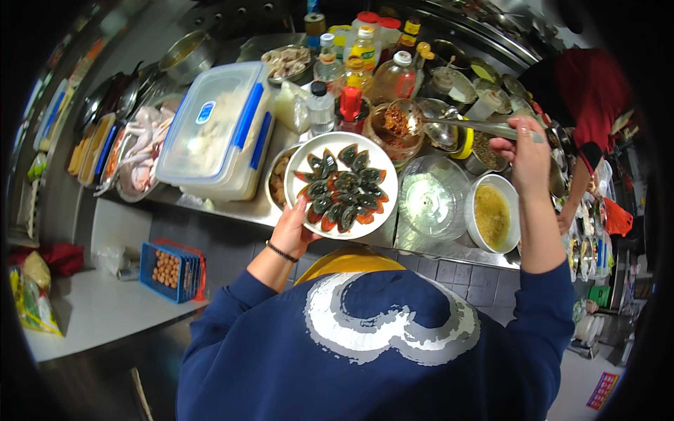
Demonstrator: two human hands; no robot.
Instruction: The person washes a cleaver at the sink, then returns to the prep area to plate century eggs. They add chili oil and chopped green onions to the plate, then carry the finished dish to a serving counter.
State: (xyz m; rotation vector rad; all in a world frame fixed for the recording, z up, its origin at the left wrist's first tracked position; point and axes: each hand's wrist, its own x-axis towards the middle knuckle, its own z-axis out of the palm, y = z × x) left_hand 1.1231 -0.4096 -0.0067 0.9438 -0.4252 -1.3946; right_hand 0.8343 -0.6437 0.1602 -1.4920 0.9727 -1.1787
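Observation:
My left hand (291, 230) grips the near left rim of a white plate (387, 205). Century egg wedges (345, 184), dark with orange-red edges, lie on it in a flower-like ring. My right hand (528, 152) holds the metal handle of a large spoon (474, 125). The spoon's bowl carries chopped red chili sauce (396, 121) and is over an open plastic jar (397, 151) of the same kind of sauce, just beyond the plate. Right of the plate stand a clear plastic tub (432, 202) and a white bowl of yellowish sauce (491, 213).
Left of the plate stand a lidded plastic container (216, 126) and a tray of raw poultry (145, 152). Bottles (363, 50) crowd the back of the steel counter (226, 210). A person in red (600, 100) is at the right. A blue egg basket (168, 273) sits lower left.

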